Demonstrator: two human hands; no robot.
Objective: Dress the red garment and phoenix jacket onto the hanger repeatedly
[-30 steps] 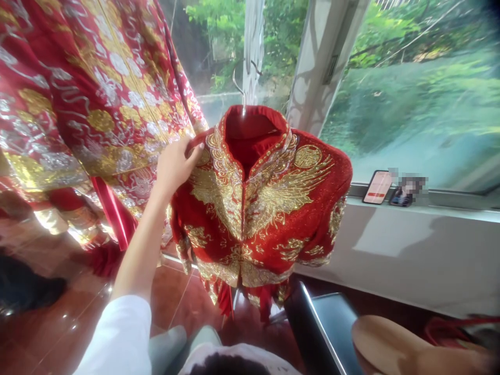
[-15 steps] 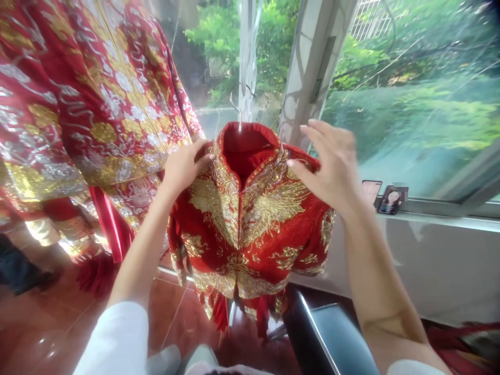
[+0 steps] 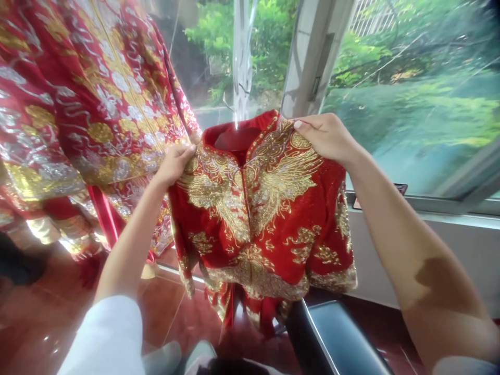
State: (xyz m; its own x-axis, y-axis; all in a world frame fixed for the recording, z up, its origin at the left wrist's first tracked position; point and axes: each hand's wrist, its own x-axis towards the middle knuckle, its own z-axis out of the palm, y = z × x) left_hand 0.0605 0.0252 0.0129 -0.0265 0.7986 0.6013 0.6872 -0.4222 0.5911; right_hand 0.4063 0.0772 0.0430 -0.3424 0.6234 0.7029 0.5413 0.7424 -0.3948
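Note:
A small red jacket [image 3: 258, 219] with gold embroidery hangs on a wire hanger [image 3: 234, 112] in front of the window. My left hand [image 3: 175, 161] pinches its left shoulder, fingers closed on the fabric. At the other shoulder my right hand [image 3: 326, 136] grips the cloth and lifts it a little. The collar sits between my two hands.
A large red and gold embroidered robe [image 3: 78, 104] hangs at the left, touching the jacket's side. A dark case [image 3: 336, 338] stands below on the red tiled floor [image 3: 47, 323]. The window sill [image 3: 449, 205] runs along the right, with a phone [image 3: 400, 188] partly hidden behind my forearm.
My right hand has come up from below and taken hold of the jacket's right shoulder, lifting it. My left hand has stayed on the left shoulder.

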